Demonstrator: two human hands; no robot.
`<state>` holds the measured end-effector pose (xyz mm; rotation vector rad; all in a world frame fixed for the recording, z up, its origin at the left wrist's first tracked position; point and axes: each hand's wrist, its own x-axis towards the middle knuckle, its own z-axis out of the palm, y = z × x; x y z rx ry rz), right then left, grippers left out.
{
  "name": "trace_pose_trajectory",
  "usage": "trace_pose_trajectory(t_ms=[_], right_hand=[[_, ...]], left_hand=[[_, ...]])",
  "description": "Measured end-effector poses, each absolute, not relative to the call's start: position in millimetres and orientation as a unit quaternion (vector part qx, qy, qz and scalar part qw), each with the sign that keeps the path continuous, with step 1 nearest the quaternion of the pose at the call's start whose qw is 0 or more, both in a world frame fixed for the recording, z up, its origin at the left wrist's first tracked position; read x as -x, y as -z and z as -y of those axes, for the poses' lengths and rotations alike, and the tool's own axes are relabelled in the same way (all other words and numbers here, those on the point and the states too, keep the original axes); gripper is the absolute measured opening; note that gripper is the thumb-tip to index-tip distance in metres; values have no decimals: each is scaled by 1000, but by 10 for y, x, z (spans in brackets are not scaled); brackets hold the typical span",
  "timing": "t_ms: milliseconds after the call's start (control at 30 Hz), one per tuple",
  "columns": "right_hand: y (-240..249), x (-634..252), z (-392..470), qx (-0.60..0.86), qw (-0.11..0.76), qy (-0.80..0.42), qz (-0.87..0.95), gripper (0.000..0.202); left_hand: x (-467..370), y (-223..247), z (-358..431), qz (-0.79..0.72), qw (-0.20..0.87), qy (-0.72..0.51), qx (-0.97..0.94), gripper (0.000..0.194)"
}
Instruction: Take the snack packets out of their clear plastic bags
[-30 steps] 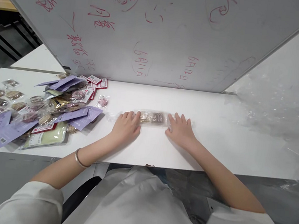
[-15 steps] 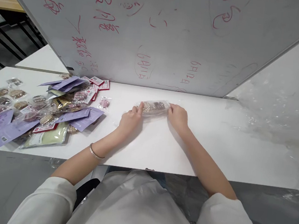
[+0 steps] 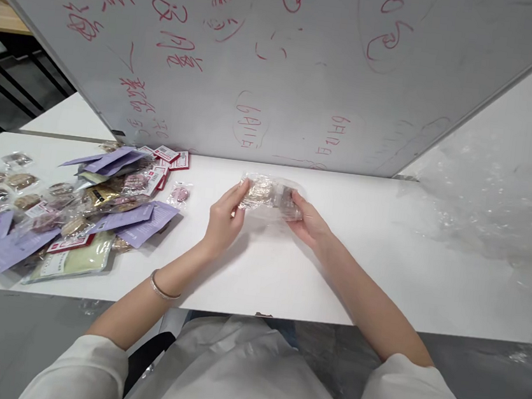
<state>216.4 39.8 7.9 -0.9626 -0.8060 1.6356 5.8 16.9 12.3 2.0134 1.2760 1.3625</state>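
Between my two hands is a bundle in clear plastic wrap (image 3: 271, 195), pale and shiny at its left part and darker at its right. My left hand (image 3: 226, 215) grips the left end, thumb and fingers closed round it. On the other end my right hand (image 3: 309, 218) is closed, with its thumb on top and fingers beneath. What lies inside the wrap is too blurred to name. To the left of my left hand, a small clear packet with a pink piece (image 3: 180, 195) lies on the white table (image 3: 257, 275).
A pile of purple pouches (image 3: 148, 223), a green pouch (image 3: 81, 262), red-edged labels (image 3: 168, 154) and several clear-wrapped round pieces (image 3: 21, 180) covers the table's left. A whiteboard (image 3: 295, 113) with red writing stands behind. Crumpled clear plastic (image 3: 477, 204) lies at the right.
The bundle has been turned and lifted slightly in both hands. My right hand has rolled so its fingers are underneath. The view has tilted up a little.
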Motion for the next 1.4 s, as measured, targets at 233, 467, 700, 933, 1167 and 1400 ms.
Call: trace_pose_trajectory(t_ms=[233,467,700,933,1167,1400], right_hand=[[-141,-2132,-302,391,485,-700,350,40],[-207,-2000,-135,345,470,-745,324,42],[-171,-2578,-582,508,677,-463,264,30],[-138,-4473,-1240,701,696,-135,79,60],[-118,-5194,-1619,734,661,-143,66,39],[-177,-5455,-1893,749,644,-97,123,42]], left_hand=[[-279,-54,-135,-446,459,-506,-578,64],[-356,-150,-116,-389,567,-521,-506,72],[-320,-26,-78,-510,479,-419,-579,47],[-305,-85,-33,-549,495,-373,-560,30],[-340,-147,-89,-594,490,-312,-556,41],[-342,-131,-103,-596,480,-300,-570,44]])
